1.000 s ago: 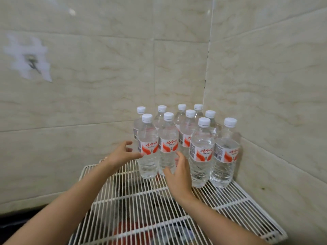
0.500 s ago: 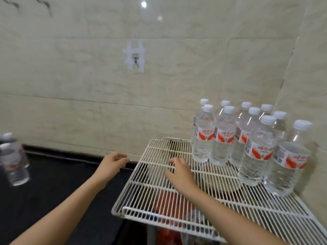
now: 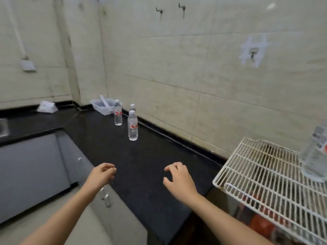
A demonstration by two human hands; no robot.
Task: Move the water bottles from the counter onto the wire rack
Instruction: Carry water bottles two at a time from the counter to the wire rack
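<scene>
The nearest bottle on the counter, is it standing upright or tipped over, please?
Upright: the nearest bottle stands cap up on the counter.

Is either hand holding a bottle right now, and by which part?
Nothing is held. The left hand and right hand hover empty above the counter, fingers loosely curled, well short of the nearest bottle.

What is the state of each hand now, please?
Left hand: open, fingers loosely curled, holding nothing.
Right hand: open, fingers spread, holding nothing.
</scene>
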